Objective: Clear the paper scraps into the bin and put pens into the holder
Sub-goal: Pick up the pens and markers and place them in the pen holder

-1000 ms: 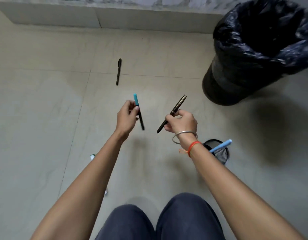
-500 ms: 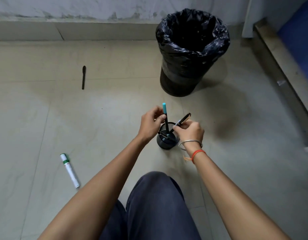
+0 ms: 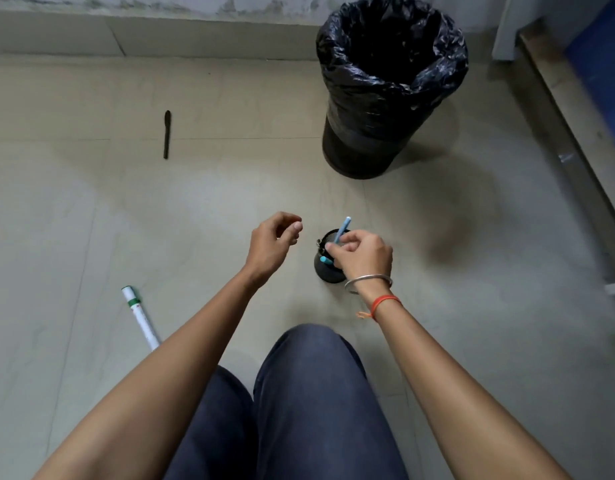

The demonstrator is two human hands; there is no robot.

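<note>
Pulled back leftward since the earlier frame and rid of its pen: left hand (image 3: 271, 245), now clear of the black wire-mesh pen holder (image 3: 321, 270), with the teal-capped black pen (image 3: 326, 260) lodged inside that holder. Toward the left edge of the pale tiled floor (image 3: 91, 220), near side: white cylindrical marker with a green band (image 3: 141, 315), lying flat, its near end hidden behind the left forearm (image 3: 195, 327). Farther off, close to the floor's far edge: slim black pen (image 3: 166, 134), lying flat, well apart from everything else. Mid-floor: the left hand, fingers loosely curled, holding nothing. Just to its right: the holder, upright, with a light blue plastic pen (image 3: 343, 230) leaning out of its mouth. Over the holder: right hand (image 3: 363, 254), fingers curled against the light blue pen; cannot tell whether pinching or merely touching it. Toward the far right corner: round bin lined with a black plastic bag (image 3: 389, 88), upright, mouth open, well apart from the holder.
</note>
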